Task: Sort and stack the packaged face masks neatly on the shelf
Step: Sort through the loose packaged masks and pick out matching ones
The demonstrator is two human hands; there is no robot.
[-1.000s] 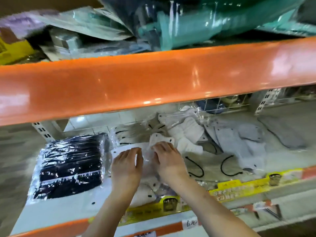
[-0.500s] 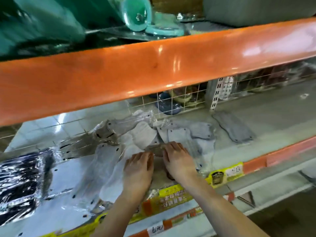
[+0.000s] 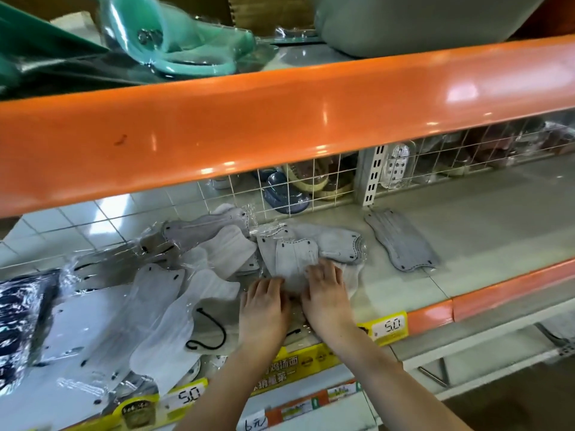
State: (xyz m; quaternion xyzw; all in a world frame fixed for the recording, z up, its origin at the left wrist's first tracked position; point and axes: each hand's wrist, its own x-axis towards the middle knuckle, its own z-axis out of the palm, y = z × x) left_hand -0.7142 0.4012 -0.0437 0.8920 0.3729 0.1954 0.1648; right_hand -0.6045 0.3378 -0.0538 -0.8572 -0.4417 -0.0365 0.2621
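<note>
Yellow price tags (image 3: 390, 326) along the shelf (image 3: 485, 231) edge read "5.0"; a white slip below reads "6元". Both hands press flat, fingers straight, on a clear-wrapped pack of pale grey masks (image 3: 295, 259): left hand (image 3: 264, 309), right hand (image 3: 326, 301). One grey mask pack (image 3: 401, 242) lies alone, right of the hands; white mask packs (image 3: 174, 309) sprawl left of them.

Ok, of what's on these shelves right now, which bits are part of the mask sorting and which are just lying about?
Part of the job:
- grey mask pack under both hands: left hand, right hand
- white mask packs
- lone grey pack to the right
- black mask pack at far left

Just lying about:
- teal plastic item on the upper shelf
- slippers behind the wire grid
- yellow price tags
</note>
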